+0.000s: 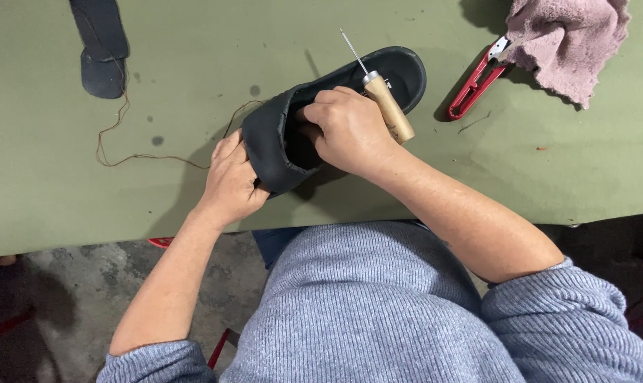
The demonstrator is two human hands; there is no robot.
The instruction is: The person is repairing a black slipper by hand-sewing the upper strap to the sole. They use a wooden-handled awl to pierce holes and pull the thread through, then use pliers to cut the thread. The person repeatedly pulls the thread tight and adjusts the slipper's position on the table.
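A person in a grey ribbed sweater sits at a green table [87, 206], seen from above, hand-stitching a black shoe [321, 113]. All places here are given from that shoe, which lies on its side near the table's middle, opening toward the person.

The left hand [233, 181] is closed on the shoe's heel end, at its near-left, pinching the dark edge and steadying it. The right hand [346, 131] lies over the opening with fingers curled inside it, and it also clasps a wooden-handled awl [389, 106], whose thin metal point sticks up and away past the sole. A brown thread [133, 157] trails from the shoe's left side in a loose loop across the table.

The step in hand looks like sewing the upper to the sole, with the fingers working inside the shoe. Judging from this, the next move calls for a firm hold at the heel and careful aim of the awl point at the seam.

Far left of the shoe lies a dark insole piece [101, 42]. To its right lie red thread snips [474, 81], partly under a pink rag [566, 39].
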